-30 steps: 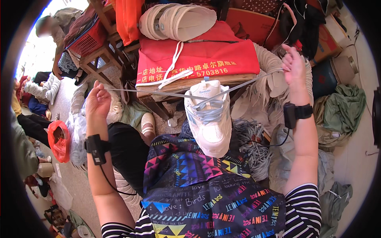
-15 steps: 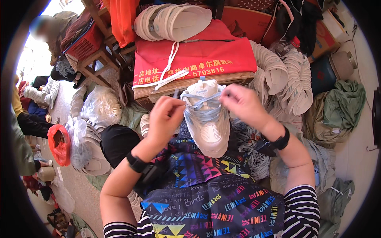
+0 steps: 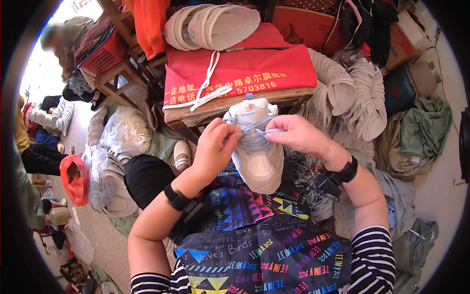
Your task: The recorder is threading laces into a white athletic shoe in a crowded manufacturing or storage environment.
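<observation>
A white shoe upper (image 3: pixel 258 176) rests at my lap in front of the table, its toe toward me and its tongue leaning up to the table edge. Pale blue shoelace (image 3: pixel 254 143) crosses its front in several rows. On the upper's left side my left hand (image 3: pixel 214 149) is closed in a pinch on the lace. Opposite, my right hand (image 3: pixel 299 135) pinches a lace strand between thumb and forefinger over the right eyelet edge. Between the hands the strands cross near the top of the tongue. The fingertips of my left hand partly hide the lace.
A red cloth (image 3: pixel 235 73) covers the wooden table, with a white cord (image 3: pixel 210 90) and nested uppers (image 3: pixel 220 27) on it. More stacked uppers (image 3: pixel 364 100) hang at the right. Lace bundles (image 3: pixel 318 196) lie beside my right arm. Bagged laces (image 3: pixel 126 132) are at the left.
My hands have come closer together over the upper. The left moved right and the right moved slightly down, and a lace strand now shows between the right fingertips.
</observation>
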`<state>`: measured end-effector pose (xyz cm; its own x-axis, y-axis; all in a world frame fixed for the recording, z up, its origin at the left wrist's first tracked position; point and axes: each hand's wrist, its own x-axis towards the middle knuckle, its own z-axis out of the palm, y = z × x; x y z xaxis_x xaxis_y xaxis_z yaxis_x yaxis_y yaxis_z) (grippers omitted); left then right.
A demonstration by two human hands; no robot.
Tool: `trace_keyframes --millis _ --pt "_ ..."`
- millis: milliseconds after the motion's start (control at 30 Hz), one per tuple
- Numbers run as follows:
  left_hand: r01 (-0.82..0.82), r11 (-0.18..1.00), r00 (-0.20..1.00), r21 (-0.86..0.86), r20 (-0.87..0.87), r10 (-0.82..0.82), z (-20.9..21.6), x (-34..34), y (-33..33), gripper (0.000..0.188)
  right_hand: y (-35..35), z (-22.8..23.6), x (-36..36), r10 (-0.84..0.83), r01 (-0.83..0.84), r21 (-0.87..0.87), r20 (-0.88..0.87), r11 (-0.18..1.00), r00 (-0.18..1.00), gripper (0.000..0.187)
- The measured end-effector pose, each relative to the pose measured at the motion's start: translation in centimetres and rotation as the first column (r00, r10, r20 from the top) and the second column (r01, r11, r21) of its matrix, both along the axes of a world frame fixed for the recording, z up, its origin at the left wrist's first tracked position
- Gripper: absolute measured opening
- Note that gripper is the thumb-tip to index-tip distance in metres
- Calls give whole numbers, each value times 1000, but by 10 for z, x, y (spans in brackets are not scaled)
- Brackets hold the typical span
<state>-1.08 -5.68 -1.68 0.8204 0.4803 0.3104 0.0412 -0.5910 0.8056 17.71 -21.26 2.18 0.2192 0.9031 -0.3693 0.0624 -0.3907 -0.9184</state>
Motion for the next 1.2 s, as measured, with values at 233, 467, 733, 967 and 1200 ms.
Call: trace_keyframes --millis 233,467,733,967,1200 --pt "169 964 926 -205 -301 -226 12 -10 28 14 -1 -2 5 46 -56 30 266 998 963 17" --pt "-46 993 999 108 -20 48 -3 -9 12 25 -1 9 6 -110 120 110 -88 987 990 18" --pt "-134 877 991 -461 -52 124 -19 -8 -7 17 -3 12 16 -255 287 156 -197 945 947 27" --pt "-43 738 975 -673 133 178 -29 -5 -14 12 -11 22 27 -361 384 272 -132 882 923 29" --pt "280 878 920 -389 -153 -361 6 -15 24 10 -19 35 45 -430 499 210 -300 841 852 32"
